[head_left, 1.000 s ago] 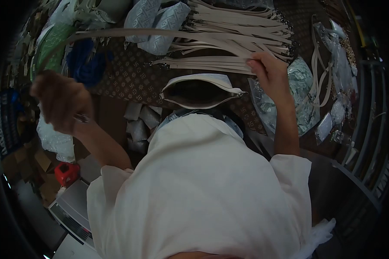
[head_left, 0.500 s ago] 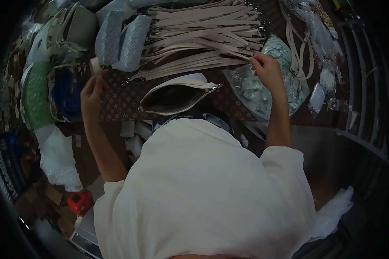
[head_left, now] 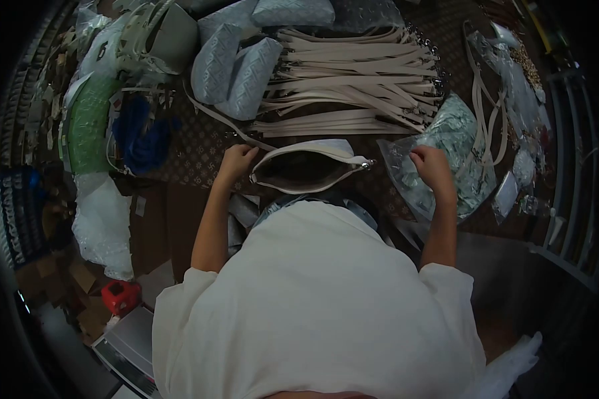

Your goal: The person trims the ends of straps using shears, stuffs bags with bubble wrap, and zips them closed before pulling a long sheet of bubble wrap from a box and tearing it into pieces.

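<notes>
A cream zipped pouch [head_left: 316,147] lies open on the patterned brown tabletop [head_left: 199,153] just in front of me, its dark inside showing. My left hand [head_left: 236,163] is at the pouch's left end, fingers closed on the end of a loose beige strap [head_left: 209,114] that runs away to the upper left. My right hand [head_left: 432,169] rests with curled fingers on a clear plastic bag [head_left: 398,156] to the right of the pouch; whether it grips anything is hidden. A pile of beige straps [head_left: 353,73] with metal clips lies behind the pouch.
Grey quilted pouches [head_left: 236,66] lie behind on the left, next to a blue bundle [head_left: 140,133] and a green piece [head_left: 90,123]. A shiny foil bag [head_left: 462,130] and looped straps [head_left: 486,120] are on the right. Below the table's left edge sit a white plastic bag [head_left: 103,226] and a red object [head_left: 121,296].
My left hand came down from the far left with the strap to the pouch's left end. My right hand left the strap pile and dropped onto the clear plastic bag.
</notes>
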### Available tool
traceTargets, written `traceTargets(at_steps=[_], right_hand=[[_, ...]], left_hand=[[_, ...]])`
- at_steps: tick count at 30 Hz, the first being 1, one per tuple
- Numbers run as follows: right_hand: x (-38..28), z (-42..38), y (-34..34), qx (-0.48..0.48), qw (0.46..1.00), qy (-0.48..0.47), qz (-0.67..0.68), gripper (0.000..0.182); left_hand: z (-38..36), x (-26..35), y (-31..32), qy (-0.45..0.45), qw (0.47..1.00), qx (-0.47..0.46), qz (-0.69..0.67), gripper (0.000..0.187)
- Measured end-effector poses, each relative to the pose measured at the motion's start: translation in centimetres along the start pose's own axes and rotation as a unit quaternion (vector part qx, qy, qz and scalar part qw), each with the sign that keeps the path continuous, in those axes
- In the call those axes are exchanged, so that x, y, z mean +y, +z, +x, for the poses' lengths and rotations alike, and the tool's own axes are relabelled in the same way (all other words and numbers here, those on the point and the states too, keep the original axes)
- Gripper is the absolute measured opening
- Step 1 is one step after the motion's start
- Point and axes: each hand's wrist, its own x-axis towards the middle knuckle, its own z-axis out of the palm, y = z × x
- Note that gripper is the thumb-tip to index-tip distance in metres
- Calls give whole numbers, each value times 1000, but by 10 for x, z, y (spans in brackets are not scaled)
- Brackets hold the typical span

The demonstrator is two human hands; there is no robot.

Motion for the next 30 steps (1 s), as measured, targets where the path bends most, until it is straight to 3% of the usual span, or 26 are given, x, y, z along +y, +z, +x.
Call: traceTargets(at_steps=[3,5,6,8,10,13,16,17,18,19,21,22,24,28,30], right_hand=[[-21,32,-3,44,995,-84,26,16],[-40,62,-7,77,986,-147,26,16],[-49,80,-9,91,982,-166,31,16],[-56,128,-9,103,973,-194,76,17],[-65,180,-10,96,974,-163,128,16],[-51,279,12,162,971,-175,14,18],[-60,340,27,150,973,-174,-27,22],[-67,353,35,146,981,-119,-46,23],[-76,364,41,142,985,-66,-66,23],[-77,372,58,133,986,-79,-65,23],[-75,385,96,301,939,31,-165,22],[-80,390,92,293,943,20,-160,22],[-80,398,71,49,980,-28,-191,23],[-88,377,13,91,953,-103,-268,24],[-112,330,-51,191,935,-94,-284,23]], left_hand=[[2,27,-22,-66,993,-40,94,29],[2,38,-28,-60,988,-15,-139,28],[-1,52,-31,-55,989,-16,-137,28],[-13,89,-38,57,983,-40,-170,25],[-24,119,-35,99,988,-54,-103,26],[-39,137,-19,189,977,-102,1,31],[-41,136,-8,169,981,-95,15,31],[-40,136,-7,155,984,-87,29,30],[-38,134,-6,166,983,-77,27,30],[-36,135,-4,153,986,-68,25,30],[-35,137,-5,182,980,-57,52,31],[-34,138,-6,168,983,-51,54,31],[-37,139,-4,179,981,-45,60,30],[-42,137,-6,189,980,-41,49,37],[-45,137,-10,200,975,-85,44,41]])
